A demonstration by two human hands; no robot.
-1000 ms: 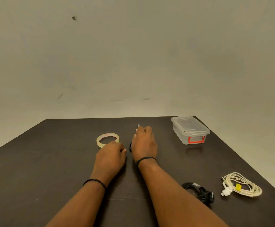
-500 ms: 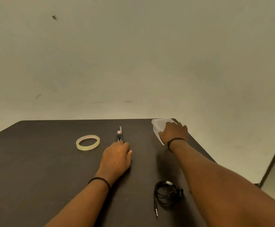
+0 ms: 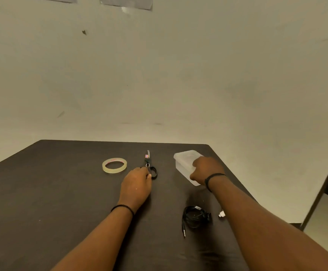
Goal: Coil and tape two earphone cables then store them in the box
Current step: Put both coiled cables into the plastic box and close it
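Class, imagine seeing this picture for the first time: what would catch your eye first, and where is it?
Two hands reach across a dark table: the right hand lies on a clear box at the far right, the left hand touches scissors mid-table. A pale tape roll lies left of the scissors, black earphones nearer.

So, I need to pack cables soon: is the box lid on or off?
On, it seems: the box shows a pale flat top, with the right hand gripping its near end.

Left hand (image 3: 136, 185) knuckles up with fingers curled, right hand (image 3: 208, 169) reaching forward, grip curled, both forearms extended
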